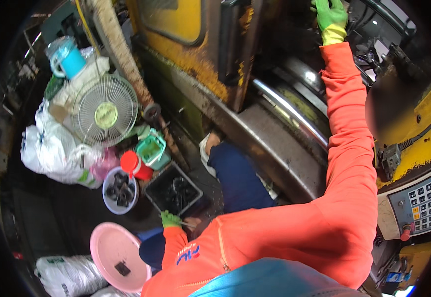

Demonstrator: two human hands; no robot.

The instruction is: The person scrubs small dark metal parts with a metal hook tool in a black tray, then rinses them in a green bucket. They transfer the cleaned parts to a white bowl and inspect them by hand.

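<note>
My right arm, in an orange sleeve, reaches far out to the upper right. My right hand (331, 19), in a green glove with a yellow cuff, is at the top edge beside the dark machine opening. Its fingers look spread, with nothing visible in them, though the tips are cut off. Low down near my lap is my left hand (170, 218), also green-gloved, closed on a thin pale stick-like tool (188, 224) whose kind I cannot make out. Just beyond that hand stands a grey-rimmed black bin (149, 190) with dark parts inside.
A metal guide bar (290, 110) runs along the yellow machine (188, 59). At the right is a keypad control panel (423, 200). Leftward are a fan (105, 110), a white bucket (107, 200) of black pieces, a red-lidded container (136, 166), a green basket (151, 148) and a pink basin (109, 237).
</note>
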